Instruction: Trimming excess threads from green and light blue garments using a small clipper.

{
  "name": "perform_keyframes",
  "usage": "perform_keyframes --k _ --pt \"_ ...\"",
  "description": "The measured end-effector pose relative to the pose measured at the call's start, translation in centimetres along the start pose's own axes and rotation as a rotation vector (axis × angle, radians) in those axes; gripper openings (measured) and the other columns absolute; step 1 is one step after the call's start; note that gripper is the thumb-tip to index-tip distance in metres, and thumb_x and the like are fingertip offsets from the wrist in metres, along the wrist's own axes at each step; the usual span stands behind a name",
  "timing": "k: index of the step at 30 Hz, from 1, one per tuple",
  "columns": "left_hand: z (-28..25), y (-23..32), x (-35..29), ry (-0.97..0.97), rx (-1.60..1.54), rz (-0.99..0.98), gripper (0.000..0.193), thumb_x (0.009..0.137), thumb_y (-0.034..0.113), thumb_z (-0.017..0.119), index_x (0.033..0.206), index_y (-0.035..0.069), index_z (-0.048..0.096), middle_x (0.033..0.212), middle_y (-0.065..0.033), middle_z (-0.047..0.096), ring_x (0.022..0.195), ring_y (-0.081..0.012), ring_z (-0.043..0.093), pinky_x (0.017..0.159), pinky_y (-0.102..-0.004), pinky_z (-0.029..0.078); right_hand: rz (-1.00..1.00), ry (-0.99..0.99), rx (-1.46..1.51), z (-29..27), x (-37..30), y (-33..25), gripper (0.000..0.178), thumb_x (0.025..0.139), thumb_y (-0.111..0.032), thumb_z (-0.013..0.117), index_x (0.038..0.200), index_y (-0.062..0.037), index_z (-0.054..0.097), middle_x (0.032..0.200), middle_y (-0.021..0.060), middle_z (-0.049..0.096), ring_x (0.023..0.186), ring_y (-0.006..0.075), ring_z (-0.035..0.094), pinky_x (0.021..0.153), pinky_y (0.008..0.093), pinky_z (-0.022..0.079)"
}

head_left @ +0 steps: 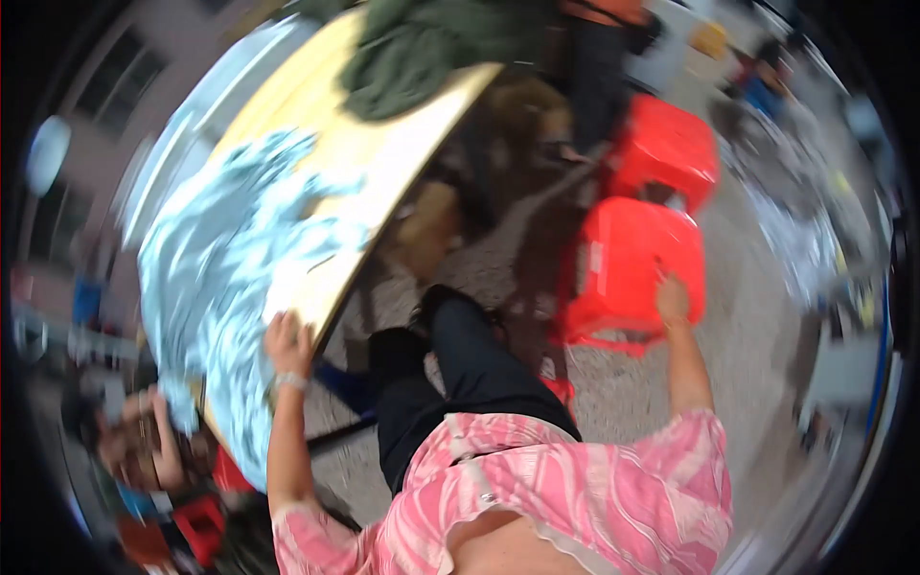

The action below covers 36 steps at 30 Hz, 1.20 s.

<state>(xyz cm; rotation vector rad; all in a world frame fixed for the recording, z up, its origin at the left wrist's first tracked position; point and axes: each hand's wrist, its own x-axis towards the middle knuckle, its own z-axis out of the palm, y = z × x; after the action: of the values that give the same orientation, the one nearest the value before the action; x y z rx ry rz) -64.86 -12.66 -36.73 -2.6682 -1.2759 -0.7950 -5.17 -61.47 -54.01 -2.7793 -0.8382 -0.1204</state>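
My left hand (289, 345) rests on the near edge of a pale wooden table (393, 158), its fingers laid out on the tabletop beside a heap of light blue cloth (216, 259). It holds nothing that I can see. Out to the right, my right hand (674, 299) is on the seat of a red plastic stool (628, 254). Its fingers seem hooked at a small dark hole in the seat, though blur softens them. Further along the table lies a pile of dark green cloth (402, 62).
A second red stool (671, 144) stands just behind the first. A person in dark trousers (596, 77) is at the table's far end. Another person (149, 431) is at the lower left. Clear plastic sheeting (791, 220) lies on the floor at right.
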Motion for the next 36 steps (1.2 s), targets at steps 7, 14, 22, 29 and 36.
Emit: perform_keyframes --k 7,14,22,29,36 --pt "-3.2 3.0 -2.0 0.104 -0.253 0.119 0.024 0.079 0.01 0.069 0.102 0.005 0.064 0.115 -0.0168 0.06 0.109 -0.0361 0.056 0.094 -0.0435 0.044 0.292 -0.322 -0.341 -4.0 -2.5 -2.7 0.075 0.08 -0.035 0.072 0.141 -0.0129 0.033 0.122 0.0241 0.053 0.111 0.0407 0.056 0.086 0.0529 0.05" --pt "-11.0 18.3 -4.2 -0.246 -1.685 -0.065 0.034 0.093 0.013 0.055 0.125 0.0 0.056 0.119 -0.0165 0.059 0.116 -0.0246 0.054 0.096 -0.0376 0.044 0.078 -0.316 -0.276 -10.5 -4.7 -8.8 0.073 0.082 -0.031 0.071 0.142 -0.0098 0.035 0.127 0.0238 0.051 0.119 0.0403 0.05 0.097 0.0476 0.045" --pt "-23.3 23.7 -3.0 -0.328 -2.774 0.636 0.085 0.087 0.057 0.058 0.136 -0.01 0.039 0.124 -0.0252 0.054 0.115 -0.0359 0.052 0.1 -0.0481 0.037 -0.39 -0.365 0.217 -12.5 -2.8 -18.5 0.051 0.085 -0.023 0.068 0.125 0.0043 0.053 0.121 0.0257 0.057 0.116 0.035 0.055 0.099 0.0401 0.044" --pt "-23.7 23.4 -3.5 -0.1 -2.752 0.935 0.096 0.083 0.055 0.063 0.134 -0.02 0.029 0.106 -0.0256 0.064 0.112 -0.0347 0.051 0.094 -0.0409 0.039 -0.565 -0.353 0.351 -19.0 -3.8 -32.8 0.04 0.087 -0.013 0.065 0.123 -0.0011 0.055 0.114 0.0171 0.061 0.104 0.0309 0.06 0.088 0.0351 0.048" --pt "-22.7 12.4 -3.5 -0.218 -1.737 0.229 0.043 0.094 0.03 0.052 0.118 -0.006 0.058 0.104 -0.0154 0.064 0.103 -0.0271 0.058 0.092 -0.038 0.044 -0.905 -0.352 0.671 -20.8 -6.5 -48.6 0.03 0.087 -0.008 0.064 0.116 -0.0033 0.061 0.093 0.0121 0.065 0.078 0.0191 0.063 0.07 0.0285 0.05"
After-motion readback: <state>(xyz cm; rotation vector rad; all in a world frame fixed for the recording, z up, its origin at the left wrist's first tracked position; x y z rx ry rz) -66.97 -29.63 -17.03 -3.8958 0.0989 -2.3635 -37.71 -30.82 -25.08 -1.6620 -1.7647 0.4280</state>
